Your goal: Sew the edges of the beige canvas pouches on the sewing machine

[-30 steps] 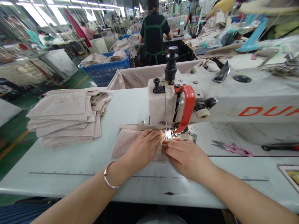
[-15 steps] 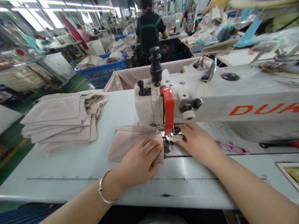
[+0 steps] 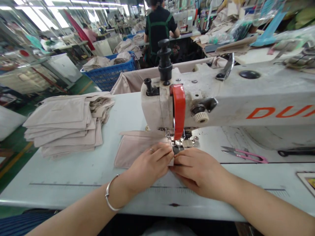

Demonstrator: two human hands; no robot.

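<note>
Fabric [image 3: 131, 150] between stack [image 3: 62, 126] and snips [image 3: 242, 152]

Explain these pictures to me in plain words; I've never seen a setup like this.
There is no robot here: the two bare hands belong to a person at a sewing machine. The view comes from a camera worn on that person's head, looking forward and down. The left hand, with a bracelet at its wrist, lies on a flat piece of beige cloth. The right hand has its fingertips at the cloth's right edge; how firmly either one holds it, I can't tell. On the pale table there is also a stack of beige cloth pieces to the left, and pink-handled snips lie to the right.
</note>
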